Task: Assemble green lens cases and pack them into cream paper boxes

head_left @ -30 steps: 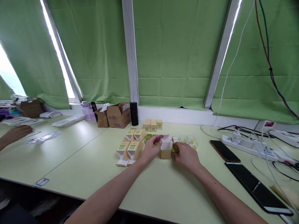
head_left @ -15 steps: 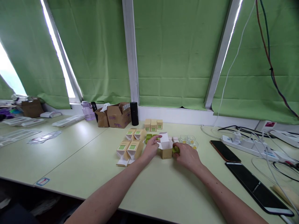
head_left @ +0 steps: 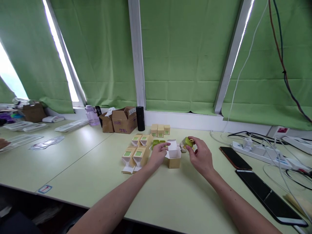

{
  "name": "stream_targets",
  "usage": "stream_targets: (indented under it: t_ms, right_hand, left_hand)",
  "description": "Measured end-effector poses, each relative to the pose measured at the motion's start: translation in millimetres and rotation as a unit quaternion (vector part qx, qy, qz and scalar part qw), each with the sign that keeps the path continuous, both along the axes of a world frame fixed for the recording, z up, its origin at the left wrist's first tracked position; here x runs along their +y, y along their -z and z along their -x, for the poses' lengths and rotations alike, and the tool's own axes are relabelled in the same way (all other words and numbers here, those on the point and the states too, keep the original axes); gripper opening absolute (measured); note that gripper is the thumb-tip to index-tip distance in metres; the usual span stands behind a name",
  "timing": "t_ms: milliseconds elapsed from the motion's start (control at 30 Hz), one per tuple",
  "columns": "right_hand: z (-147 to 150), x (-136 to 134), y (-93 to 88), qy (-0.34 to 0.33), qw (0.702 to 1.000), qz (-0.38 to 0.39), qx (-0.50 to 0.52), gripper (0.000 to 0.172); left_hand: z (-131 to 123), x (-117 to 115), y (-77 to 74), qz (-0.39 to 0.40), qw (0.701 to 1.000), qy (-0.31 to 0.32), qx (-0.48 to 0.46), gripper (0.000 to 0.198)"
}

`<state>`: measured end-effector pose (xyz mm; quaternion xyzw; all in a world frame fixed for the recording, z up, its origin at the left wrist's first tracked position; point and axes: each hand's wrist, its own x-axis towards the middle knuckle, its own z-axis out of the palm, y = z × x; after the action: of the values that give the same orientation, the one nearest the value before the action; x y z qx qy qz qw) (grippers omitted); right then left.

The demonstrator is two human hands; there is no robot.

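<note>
A small open cardboard box (head_left: 174, 163) with white raised flaps stands on the table in front of me. At its left side, my left hand (head_left: 158, 155) grips the flap edge, index finger stretched along it. My right hand (head_left: 201, 156) pinches a small rounded green object (head_left: 188, 142) with a yellowish ring on it, held up to the right behind the box. Its exact kind is unclear. More green pieces (head_left: 156, 142) lie behind my left hand. Clear plastic cups and pale pieces behind my right hand are mostly hidden.
Left of my hands lie several open-ended cartons (head_left: 138, 156). Closed small boxes (head_left: 160, 130) stand farther back. Right are two phones (head_left: 235, 157) and a power strip (head_left: 258, 152) with cables. Cardboard boxes (head_left: 124, 122) and a black cylinder (head_left: 140, 118) stand behind. Another person's hand (head_left: 3, 143) shows far left.
My right hand has lifted the green object up and away from the box's right side. My left hand stays at the box. Another person's hand has appeared at the left edge.
</note>
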<state>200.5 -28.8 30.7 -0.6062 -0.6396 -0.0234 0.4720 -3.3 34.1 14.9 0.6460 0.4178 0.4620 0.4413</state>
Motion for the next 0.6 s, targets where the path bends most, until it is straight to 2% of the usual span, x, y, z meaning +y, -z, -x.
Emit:
stream_targets:
  t_ms: [133,300,433,600]
  right_hand:
    - [7,-4,-1.5,-0.108,0.986,-0.036,0.12,0.043]
    - [19,-10,-0.3,-0.189,0.971,0.002,0.146,0.041]
    - [20,-10,3.0,-0.204,0.971,0.021,0.119,0.039]
    - [15,-6,6.7,-0.18,0.981,0.015,0.077,0.038]
  left_hand:
    - [-1,-2,0.6,-0.002,1.0,0.025,0.004,0.05]
    - [-2,-2,2.5,0.004,0.999,0.042,-0.012,0.056]
    - [-3,-1,3.3,0.005,0.998,0.053,-0.023,0.057]
    - [-2,-3,0.8,0.001,0.999,0.049,-0.024,0.054]
